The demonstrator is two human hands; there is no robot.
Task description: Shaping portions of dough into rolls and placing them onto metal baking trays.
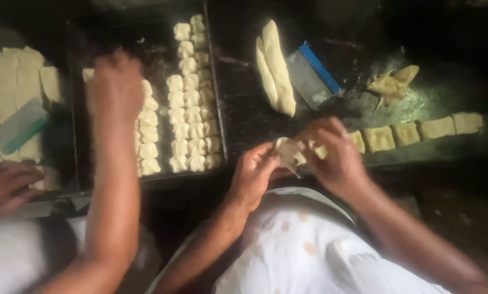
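My left hand [255, 173] and my right hand [331, 152] meet over the near edge of the dark worktable, both pinching one small pale dough piece [288, 153] between the fingertips. Just right of my right hand runs a row of flat dough squares [413, 132]. Two long dough rolls [275, 68] lie behind my hands, beside a scraper with a blue handle [312, 76]. A dark tray [217, 109] to the left carries several rows of folded dough pieces [189, 114].
Another person's arm [113, 163] reaches over the tray from the near left; their other hand [7, 188] rests at the far left. Flat dough sheets [15, 76] and a green-handled scraper [20, 128] lie at left. Dough scraps [391, 84] sit at the back right.
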